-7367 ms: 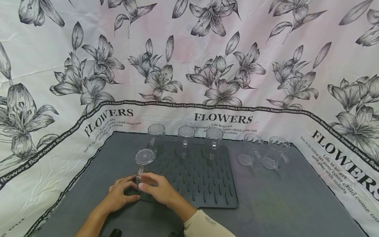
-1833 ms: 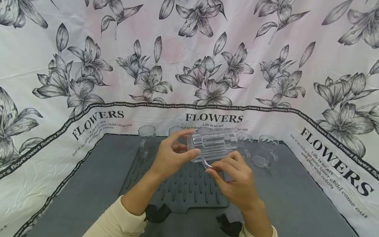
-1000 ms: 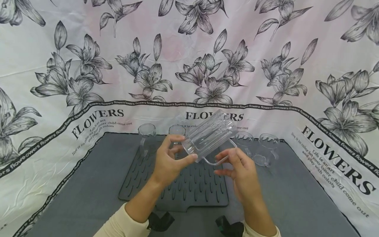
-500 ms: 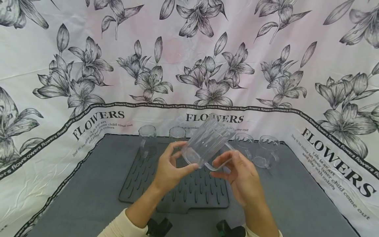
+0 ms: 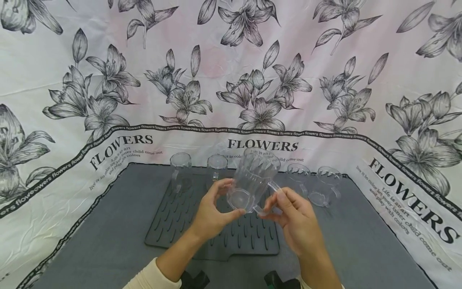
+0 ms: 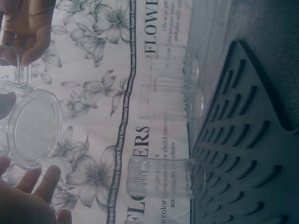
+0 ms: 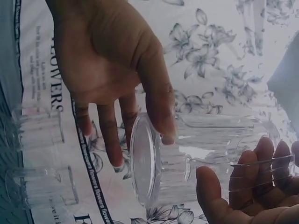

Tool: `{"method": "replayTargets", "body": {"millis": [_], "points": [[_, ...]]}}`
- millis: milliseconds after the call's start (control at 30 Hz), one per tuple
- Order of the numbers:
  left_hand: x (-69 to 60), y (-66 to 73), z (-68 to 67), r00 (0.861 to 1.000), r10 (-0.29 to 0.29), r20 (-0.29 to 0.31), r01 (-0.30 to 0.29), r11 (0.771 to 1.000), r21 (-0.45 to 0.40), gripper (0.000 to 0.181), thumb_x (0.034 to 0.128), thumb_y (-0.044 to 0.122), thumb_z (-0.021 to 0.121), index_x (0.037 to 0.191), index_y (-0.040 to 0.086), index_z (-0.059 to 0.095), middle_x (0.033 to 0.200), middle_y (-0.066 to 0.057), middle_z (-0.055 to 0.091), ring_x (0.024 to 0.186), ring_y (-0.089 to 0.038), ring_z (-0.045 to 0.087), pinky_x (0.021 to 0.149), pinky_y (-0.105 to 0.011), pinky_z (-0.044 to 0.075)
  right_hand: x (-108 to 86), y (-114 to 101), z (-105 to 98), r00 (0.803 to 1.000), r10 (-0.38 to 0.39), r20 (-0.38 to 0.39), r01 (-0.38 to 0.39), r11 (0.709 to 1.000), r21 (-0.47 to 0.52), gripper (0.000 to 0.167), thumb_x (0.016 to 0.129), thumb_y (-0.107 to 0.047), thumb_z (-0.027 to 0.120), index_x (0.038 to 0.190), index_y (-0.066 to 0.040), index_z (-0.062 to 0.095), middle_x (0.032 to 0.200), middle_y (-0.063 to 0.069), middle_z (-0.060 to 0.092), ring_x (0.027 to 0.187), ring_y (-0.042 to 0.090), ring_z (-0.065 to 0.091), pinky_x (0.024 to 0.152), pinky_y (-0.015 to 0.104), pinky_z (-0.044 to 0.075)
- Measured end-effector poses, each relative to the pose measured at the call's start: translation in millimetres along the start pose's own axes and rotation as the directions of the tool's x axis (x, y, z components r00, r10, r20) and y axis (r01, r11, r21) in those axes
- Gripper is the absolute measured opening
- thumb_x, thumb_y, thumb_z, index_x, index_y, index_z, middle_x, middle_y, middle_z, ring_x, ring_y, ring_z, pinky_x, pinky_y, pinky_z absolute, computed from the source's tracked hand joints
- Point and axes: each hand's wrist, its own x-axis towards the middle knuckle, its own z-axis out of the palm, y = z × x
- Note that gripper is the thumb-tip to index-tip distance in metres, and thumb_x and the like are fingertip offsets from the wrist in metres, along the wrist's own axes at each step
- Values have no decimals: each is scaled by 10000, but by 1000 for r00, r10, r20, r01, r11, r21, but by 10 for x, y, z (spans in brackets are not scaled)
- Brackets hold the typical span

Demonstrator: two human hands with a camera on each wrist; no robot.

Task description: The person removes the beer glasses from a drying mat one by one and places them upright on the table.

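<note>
A clear glass mug (image 5: pixel 256 172) is held in the air over the dark ribbed mat (image 5: pixel 252 241), tilted, with its round base low and toward me. My left hand (image 5: pixel 213 212) grips the mug near the base, thumb on one side and fingers on the other. With thumb and fingers my right hand (image 5: pixel 294 216) holds the mug's handle (image 5: pixel 276 186). From the left wrist the mug's base (image 6: pixel 37 130) shows between both hands. The right wrist view has the left thumb (image 7: pixel 161 112) against the base end and the right hand's fingers (image 7: pixel 252 182) about the handle.
Behind the held mug, a glass mug (image 5: pixel 180 172) and another mug (image 5: pixel 217 164) stand at the mat's back edge. Right of the mat are two more glass mugs, one (image 5: pixel 297 180) beside the other (image 5: pixel 326 186). A flower-printed cloth (image 5: pixel 191 144) rises behind the grey table (image 5: pixel 361 241).
The mug between my hands was down at the mat's near left corner; it has since been lifted to the middle. From lying nearly sideways it has turned more upright. My right fingers have shifted on the handle.
</note>
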Motion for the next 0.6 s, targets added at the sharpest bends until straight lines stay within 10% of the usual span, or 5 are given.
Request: {"method": "replayTargets", "body": {"millis": [333, 600], "points": [[-18, -29, -15, 995, -75, 63, 71, 996, 61, 711, 770, 190, 838, 1378, 237, 473, 1322, 28, 515, 1250, -170, 421, 1024, -597, 252, -33, -7, 59, 990, 68, -119, -71, 997, -21, 257, 1044, -66, 408, 871, -7, 588, 822, 78, 565, 775, 195, 596, 671, 420, 558], [-80, -99, -272, 989, -139, 56, 131, 982, 136, 708, 795, 241, 817, 1403, 262, 454, 1364, -27, 495, 1316, -268, 358, 1010, -641, 248, -11, -46, 4, 976, 45, -215, -69, 992, -109, 271, 1027, -71, 464, 846, 114, 543, 784, 129, 583, 758, 231, 601, 671, 410, 559]]}}
